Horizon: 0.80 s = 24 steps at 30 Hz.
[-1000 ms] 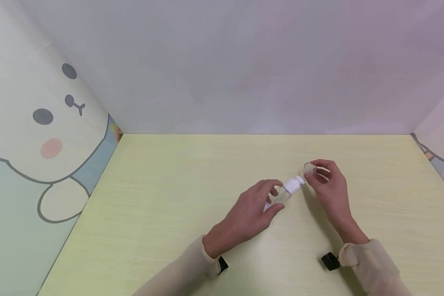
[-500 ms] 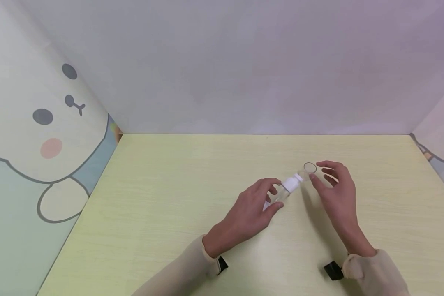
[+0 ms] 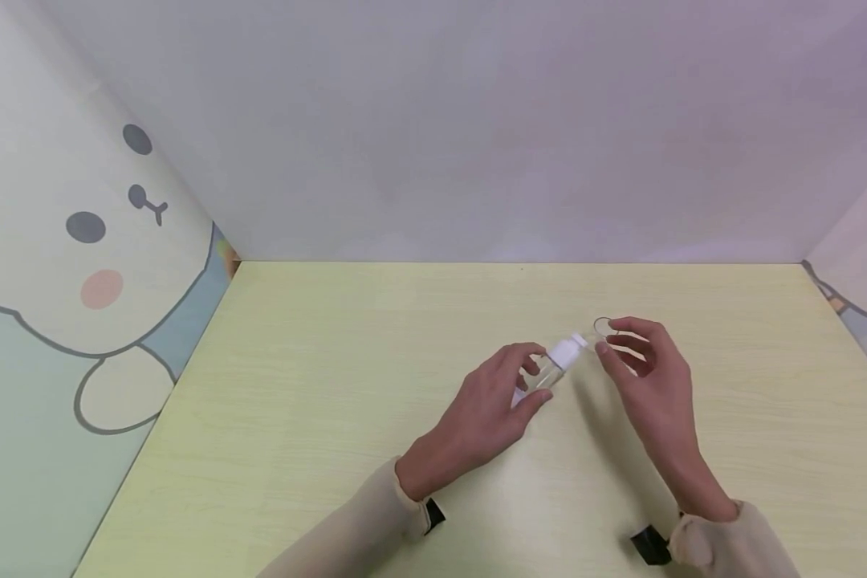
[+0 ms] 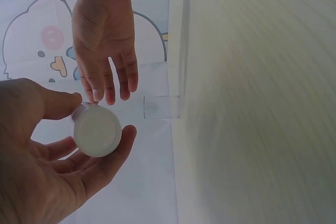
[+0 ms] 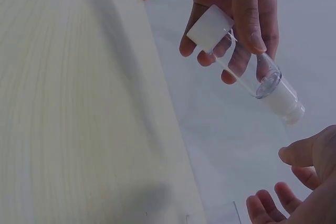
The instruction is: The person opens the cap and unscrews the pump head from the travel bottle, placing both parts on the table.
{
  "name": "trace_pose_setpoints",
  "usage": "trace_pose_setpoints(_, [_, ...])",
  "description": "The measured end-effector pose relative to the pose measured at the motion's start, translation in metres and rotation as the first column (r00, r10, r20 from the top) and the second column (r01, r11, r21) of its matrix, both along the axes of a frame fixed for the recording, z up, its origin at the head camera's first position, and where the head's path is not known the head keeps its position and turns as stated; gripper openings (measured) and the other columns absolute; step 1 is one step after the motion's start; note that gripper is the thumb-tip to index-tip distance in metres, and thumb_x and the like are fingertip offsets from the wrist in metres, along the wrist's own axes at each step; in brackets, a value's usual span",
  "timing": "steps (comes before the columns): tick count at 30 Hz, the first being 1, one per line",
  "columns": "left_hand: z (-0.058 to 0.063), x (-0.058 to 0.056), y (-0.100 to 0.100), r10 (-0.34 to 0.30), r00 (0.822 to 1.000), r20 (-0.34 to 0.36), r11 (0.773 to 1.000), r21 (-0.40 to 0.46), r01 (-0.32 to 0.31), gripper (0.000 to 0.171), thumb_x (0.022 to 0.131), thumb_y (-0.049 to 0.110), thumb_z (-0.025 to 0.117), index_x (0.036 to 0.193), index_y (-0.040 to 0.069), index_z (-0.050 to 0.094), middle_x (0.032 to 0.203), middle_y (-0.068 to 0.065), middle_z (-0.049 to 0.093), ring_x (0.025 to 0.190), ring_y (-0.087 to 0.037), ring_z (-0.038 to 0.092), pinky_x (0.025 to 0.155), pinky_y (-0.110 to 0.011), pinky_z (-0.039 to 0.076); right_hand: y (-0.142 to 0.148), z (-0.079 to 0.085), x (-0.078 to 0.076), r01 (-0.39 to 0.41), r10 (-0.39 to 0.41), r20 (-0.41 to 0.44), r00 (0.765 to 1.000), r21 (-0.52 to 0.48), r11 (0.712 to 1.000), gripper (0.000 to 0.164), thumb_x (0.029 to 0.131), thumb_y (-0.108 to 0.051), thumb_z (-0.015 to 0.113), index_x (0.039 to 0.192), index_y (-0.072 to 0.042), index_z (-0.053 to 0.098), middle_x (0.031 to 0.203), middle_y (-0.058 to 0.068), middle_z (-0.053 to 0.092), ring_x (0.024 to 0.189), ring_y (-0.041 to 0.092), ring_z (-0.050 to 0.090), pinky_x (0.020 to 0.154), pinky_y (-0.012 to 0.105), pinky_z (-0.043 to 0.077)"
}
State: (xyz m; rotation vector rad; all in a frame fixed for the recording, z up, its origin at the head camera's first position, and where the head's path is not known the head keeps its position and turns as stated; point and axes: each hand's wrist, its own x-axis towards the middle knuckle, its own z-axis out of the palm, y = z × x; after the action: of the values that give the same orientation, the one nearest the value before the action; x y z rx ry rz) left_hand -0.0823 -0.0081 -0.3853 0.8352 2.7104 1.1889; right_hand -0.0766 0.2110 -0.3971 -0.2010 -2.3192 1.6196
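Observation:
My left hand (image 3: 487,401) grips a small clear bottle (image 5: 244,72) with a white base (image 4: 97,130) and a white pump top (image 3: 567,352). The bottle is tilted above the table, its top pointing toward my right hand (image 3: 650,377). Fingers curve round the clear body, and the thumb presses its side in the right wrist view. My right hand hovers just right of the pump top, fingers apart and holding nothing. A clear cylindrical cap (image 4: 161,107) stands on the table near it; in the head view those fingers partly hide its rim.
Pale wood-grain table (image 3: 347,361) surrounds the hands. A plain pale wall (image 3: 433,136) rises at its back edge, and a panel with a cartoon animal (image 3: 116,321) stands on the left. A black wrist device (image 3: 650,546) sits at the right sleeve.
My right hand, first at the clear cap, drew back to the right, then came left toward the pump top. The bottle's top shifted slightly left and up in the head view; the cap stays standing.

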Motion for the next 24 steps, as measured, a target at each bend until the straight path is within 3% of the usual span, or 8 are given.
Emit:
trace_pose_setpoints(4, [0.000,0.000,0.000,0.002,1.000,-0.011,1.000,0.003,-0.002,0.046,0.102,0.025,0.069,0.142,0.017,0.049,0.123,-0.001,0.067,0.097,-0.008,0.068,0.082,-0.017,0.054,-0.003,0.000,0.002,-0.108,0.097,-0.082,0.992,-0.144,0.984,0.038,0.099,-0.002,0.068,0.135,0.001,0.058,0.132,0.003,0.062,0.113,0.011,0.068,0.093,0.011,0.055])
trace_pose_setpoints(11, [0.000,0.000,0.000,-0.003,1.000,-0.015,1.000,0.011,0.003,0.047,0.102,0.024,0.070,0.143,0.016,0.049,0.123,-0.003,0.067,0.097,-0.009,0.068,0.083,-0.018,0.055,-0.008,-0.002,0.004,-0.343,0.287,-0.220,0.932,-0.292,0.893,0.038,0.102,0.004,0.060,0.138,0.009,0.051,0.132,0.010,0.058,0.111,0.010,0.070,0.095,0.023,0.059])
trace_pose_setpoints(15, [0.000,-0.001,0.000,-0.009,1.000,-0.024,1.000,0.016,0.009,0.047,0.101,0.025,0.070,0.142,0.015,0.049,0.123,-0.003,0.066,0.098,-0.010,0.067,0.083,-0.019,0.055,-0.013,-0.001,0.008,-0.356,0.311,-0.181,0.933,-0.338,0.872,0.039,0.102,0.002,0.061,0.140,0.005,0.051,0.131,0.007,0.057,0.109,0.008,0.071,0.095,0.025,0.059])
trace_pose_setpoints(19, [0.001,-0.001,0.000,-0.005,0.999,-0.042,1.000,0.007,0.005,0.048,0.100,0.026,0.072,0.142,0.016,0.049,0.122,0.000,0.066,0.098,-0.010,0.066,0.081,-0.017,0.054,-0.019,-0.001,0.012,-0.323,0.305,-0.108,0.946,-0.358,0.876,0.043,0.102,0.000,0.063,0.143,-0.002,0.050,0.133,0.004,0.056,0.108,0.007,0.071,0.095,0.022,0.059])
trace_pose_setpoints(24, [0.001,0.000,-0.001,-0.009,0.998,-0.055,1.000,0.014,0.010,0.047,0.099,0.026,0.073,0.139,0.016,0.051,0.120,0.000,0.065,0.096,-0.009,0.065,0.079,-0.015,0.053,-0.024,0.001,0.014,-0.300,0.292,-0.083,0.953,-0.386,0.872,0.045,0.101,0.000,0.064,0.143,-0.005,0.050,0.134,0.004,0.056,0.108,0.008,0.070,0.094,0.019,0.058])
